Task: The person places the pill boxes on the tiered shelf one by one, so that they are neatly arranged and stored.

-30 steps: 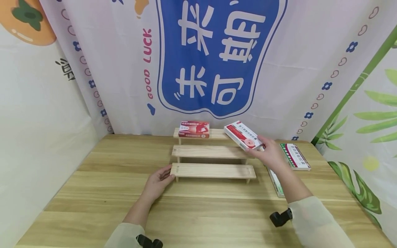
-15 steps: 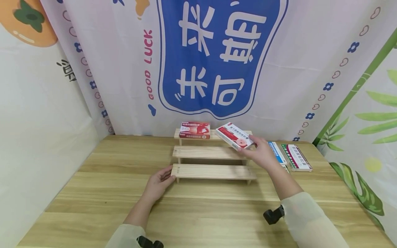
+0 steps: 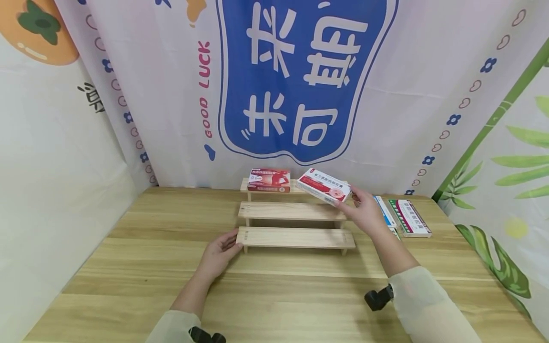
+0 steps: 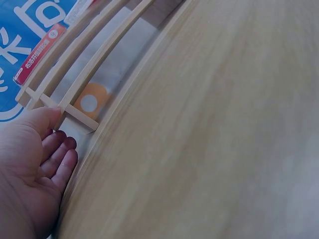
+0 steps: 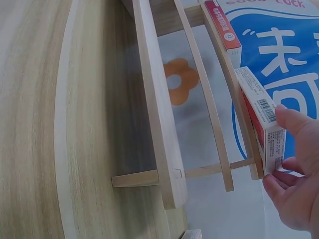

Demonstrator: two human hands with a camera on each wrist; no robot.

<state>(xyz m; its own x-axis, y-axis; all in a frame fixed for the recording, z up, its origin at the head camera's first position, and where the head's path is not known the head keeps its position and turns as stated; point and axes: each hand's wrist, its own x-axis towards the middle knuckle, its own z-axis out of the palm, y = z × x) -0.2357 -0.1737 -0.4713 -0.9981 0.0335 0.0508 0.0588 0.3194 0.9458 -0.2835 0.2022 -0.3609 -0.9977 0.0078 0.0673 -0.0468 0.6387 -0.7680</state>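
My right hand (image 3: 364, 209) grips the right end of a white and red medicine box (image 3: 324, 185), thumb at the front. The box sits askew over the right part of the top tier of a wooden three-tier display rack (image 3: 296, 237). The right wrist view shows the box (image 5: 261, 109) right at the top board; whether it bears its weight is unclear. My left hand (image 3: 219, 252) holds the left end of the lowest tier, thumb at its front edge. A red medicine box (image 3: 269, 180) lies on the top tier's left part.
More medicine boxes lie on the table right of the rack: a green, white and maroon one (image 3: 410, 217) and a blue and white one (image 3: 384, 212), partly behind my right arm. A printed cloth (image 3: 171, 119) hangs close behind the rack.
My right hand has carried the white and red box left over the top tier, then turned it straighter along the board. The left hand stays at the rack's end.
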